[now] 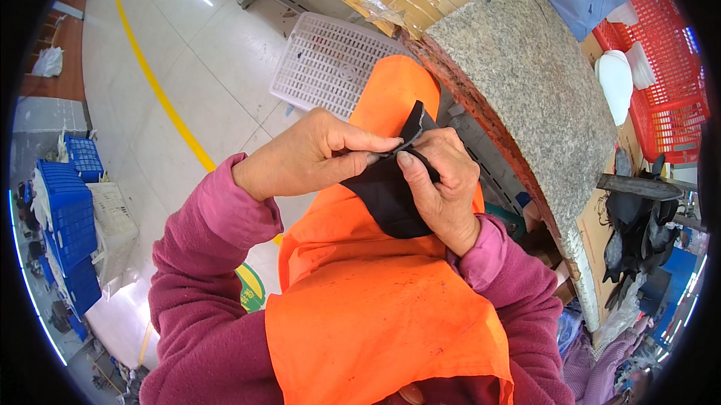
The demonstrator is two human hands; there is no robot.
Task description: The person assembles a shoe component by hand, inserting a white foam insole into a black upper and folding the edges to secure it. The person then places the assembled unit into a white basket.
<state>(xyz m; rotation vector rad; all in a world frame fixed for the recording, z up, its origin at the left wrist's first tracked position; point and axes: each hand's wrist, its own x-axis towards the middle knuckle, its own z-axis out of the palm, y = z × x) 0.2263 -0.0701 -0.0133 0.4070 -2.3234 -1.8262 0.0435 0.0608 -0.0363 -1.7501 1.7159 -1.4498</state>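
Observation:
A piece of black sheet material (pixel 394 198), bent and with a grey edge, is held between my two hands above my lap. The thumb and fingers of my left hand (pixel 308 151) pinch its edge from the left. My right hand (pixel 444 179) grips it from the right, its thumb pressed on top near the left fingertips. One pointed corner stands up past the fingers, while the lower part hangs over the orange apron (pixel 375 292). My fingers hide part of the folded edge, so its exact shape cannot be made out.
Right of my hands stands a stone-topped workbench (pixel 518 82). Beyond it are a red basket (pixel 668 104), white shoe-sole shapes (pixel 614 86) and a heap of black pieces (pixel 635 232). A pale plastic crate (pixel 330 59) sits on the floor ahead; blue crates (pixel 67 217) stand at left.

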